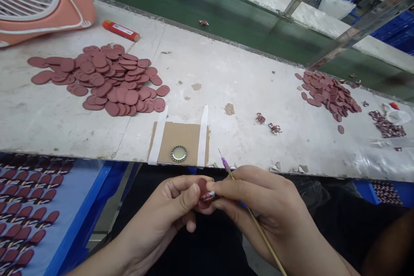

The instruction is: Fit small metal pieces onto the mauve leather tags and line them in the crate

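Below the table's front edge, my left hand (171, 211) pinches a small reddish-brown oval piece (202, 189) between thumb and fingers. My right hand (258, 207) meets it from the right, its fingertips on the same piece. A thin wooden stick (255, 220) with a purple needle tip (225, 164) lies through my right hand, its point sticking up toward the table. A large heap of the same oval pieces (110, 79) lies on the white table (233, 69) at the left.
A bottle cap (179, 154) sits on taped cardboard (181, 136) at the table edge. A second heap of pieces (330, 92) lies at right, with small dark bits (386, 126) beyond. A fan (35, 0) and red lighter (121, 30) stand back left. Finished pieces line a blue tray (39, 207).
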A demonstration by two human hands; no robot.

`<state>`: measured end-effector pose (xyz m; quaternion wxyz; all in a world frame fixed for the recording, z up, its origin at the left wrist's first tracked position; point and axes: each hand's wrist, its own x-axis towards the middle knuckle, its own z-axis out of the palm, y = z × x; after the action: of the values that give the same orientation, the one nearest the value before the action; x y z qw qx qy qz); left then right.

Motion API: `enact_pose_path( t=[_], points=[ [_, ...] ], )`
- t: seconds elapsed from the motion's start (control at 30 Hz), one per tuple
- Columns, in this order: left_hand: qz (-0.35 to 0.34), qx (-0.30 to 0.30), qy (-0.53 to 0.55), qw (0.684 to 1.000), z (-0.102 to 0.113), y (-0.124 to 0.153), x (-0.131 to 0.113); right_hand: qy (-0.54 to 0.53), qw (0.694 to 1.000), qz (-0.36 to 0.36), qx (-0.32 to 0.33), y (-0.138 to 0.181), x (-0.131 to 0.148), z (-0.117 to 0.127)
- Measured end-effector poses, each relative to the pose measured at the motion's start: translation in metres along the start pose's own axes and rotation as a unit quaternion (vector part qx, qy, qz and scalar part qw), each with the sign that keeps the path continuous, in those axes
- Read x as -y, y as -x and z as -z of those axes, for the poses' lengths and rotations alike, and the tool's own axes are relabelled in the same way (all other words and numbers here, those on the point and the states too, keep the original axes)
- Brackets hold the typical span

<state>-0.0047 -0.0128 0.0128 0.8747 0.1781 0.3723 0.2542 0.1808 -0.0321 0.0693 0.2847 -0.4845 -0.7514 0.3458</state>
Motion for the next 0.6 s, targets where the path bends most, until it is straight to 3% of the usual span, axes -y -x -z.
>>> enact_pose_path(
  t=[0.23,0.4,0.47,0.6],
  points=[
    [-0.008,-0.025,0.01,1.0,-0.003,0.007,0.0,0.009,0.998,0.048,-0.033,0.004,0.0,-0.005],
    [-0.043,-0.008,-0.001,0.999,0.0,0.01,0.001,0.029,0.996,0.073,-0.047,0.011,0.007,-0.008],
    [-0.048,0.014,-0.002,0.999,0.0,0.012,0.001,0.054,0.991,0.083,-0.085,0.014,0.007,-0.017],
    [-0.041,0.03,0.012,0.999,-0.003,0.018,0.0,0.089,0.964,0.109,-0.228,0.023,0.002,-0.036]
  ],
)
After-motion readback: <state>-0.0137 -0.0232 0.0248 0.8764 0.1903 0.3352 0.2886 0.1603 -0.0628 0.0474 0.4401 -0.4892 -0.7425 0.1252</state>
